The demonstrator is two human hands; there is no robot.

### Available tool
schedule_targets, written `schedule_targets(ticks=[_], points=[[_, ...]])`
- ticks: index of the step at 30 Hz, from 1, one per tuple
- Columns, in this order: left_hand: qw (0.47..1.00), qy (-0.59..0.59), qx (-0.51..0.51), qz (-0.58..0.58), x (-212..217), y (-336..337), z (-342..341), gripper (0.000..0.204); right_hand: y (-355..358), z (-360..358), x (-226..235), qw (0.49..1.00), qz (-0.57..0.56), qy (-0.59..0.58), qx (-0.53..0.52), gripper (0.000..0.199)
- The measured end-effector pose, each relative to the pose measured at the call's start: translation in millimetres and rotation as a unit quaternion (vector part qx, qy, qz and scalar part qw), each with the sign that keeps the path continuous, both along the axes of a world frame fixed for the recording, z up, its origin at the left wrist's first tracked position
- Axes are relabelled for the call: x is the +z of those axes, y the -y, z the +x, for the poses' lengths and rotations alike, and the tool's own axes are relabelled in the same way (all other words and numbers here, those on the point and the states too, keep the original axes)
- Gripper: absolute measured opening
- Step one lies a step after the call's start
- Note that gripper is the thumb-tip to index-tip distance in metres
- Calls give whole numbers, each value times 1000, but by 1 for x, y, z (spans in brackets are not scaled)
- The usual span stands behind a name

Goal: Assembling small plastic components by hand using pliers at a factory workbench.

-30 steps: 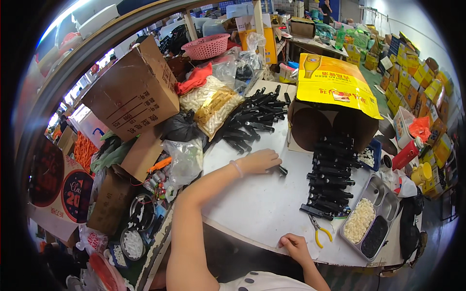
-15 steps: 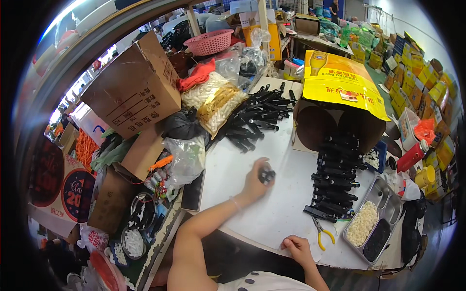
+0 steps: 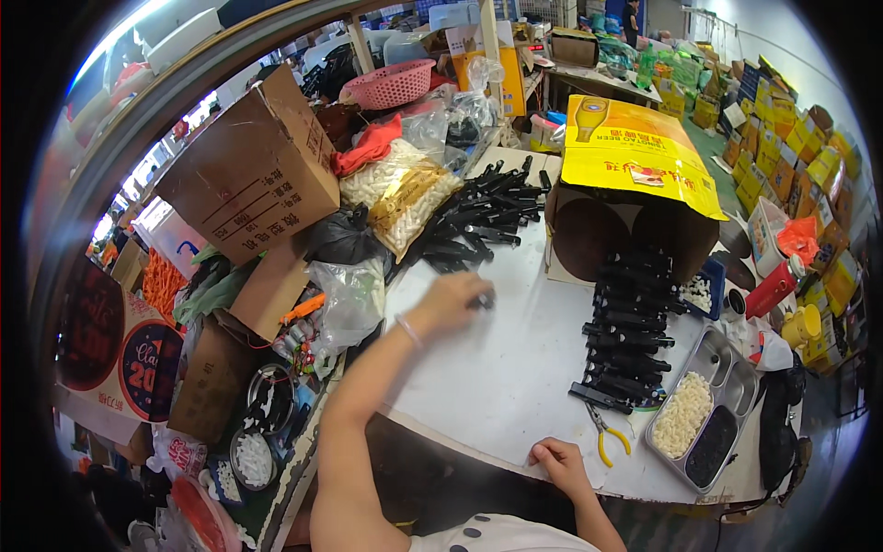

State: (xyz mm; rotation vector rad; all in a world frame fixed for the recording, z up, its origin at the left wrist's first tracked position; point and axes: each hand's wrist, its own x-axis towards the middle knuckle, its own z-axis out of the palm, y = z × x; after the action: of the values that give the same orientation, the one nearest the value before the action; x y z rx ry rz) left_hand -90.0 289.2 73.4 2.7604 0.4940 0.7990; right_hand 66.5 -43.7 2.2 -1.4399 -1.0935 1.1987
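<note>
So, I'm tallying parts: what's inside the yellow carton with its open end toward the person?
The far end of a pile of black parts lies inside the mouth of the yellow carton. Deeper in, shadow and its top hide whatever is there.

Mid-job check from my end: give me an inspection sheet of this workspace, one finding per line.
Surface: white tabletop, small dark specks on it.
Job's things: loose pile of black pieces at the far side; row of black pieces at the mouth of an open yellow carton; pliers beside a metal tray of pale and black bits.
Clutter: cardboard box, bag of white pieces and pink basket, all toward the left and far side.
Hands: left hand blurred, a dark piece at its fingers; right hand curled, holding nothing seen.
Cables: thin dark cord near the lower right corner.
Surroundings: stacked yellow cartons, right.
</note>
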Motion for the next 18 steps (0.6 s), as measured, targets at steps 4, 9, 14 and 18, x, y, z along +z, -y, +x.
schedule_targets(ticks=[4, 9, 14, 18], points=[[984, -153, 14, 94, -13, -70, -30, 40, -1, 1, 1, 1000, -13, -4, 6, 20], [979, -166, 70, 99, -32, -84, -29, 45, -3, 0, 1, 1000, -2, -4, -3, 20], [974, -203, 47, 92, -23, -69, -19, 44, -2, 1, 2, 1000, 0, -2, -4, 21], [969, -215, 45, 113, -31, -68, -25, 45, -2, -2, -1, 1000, 15, -1, 3, 22]])
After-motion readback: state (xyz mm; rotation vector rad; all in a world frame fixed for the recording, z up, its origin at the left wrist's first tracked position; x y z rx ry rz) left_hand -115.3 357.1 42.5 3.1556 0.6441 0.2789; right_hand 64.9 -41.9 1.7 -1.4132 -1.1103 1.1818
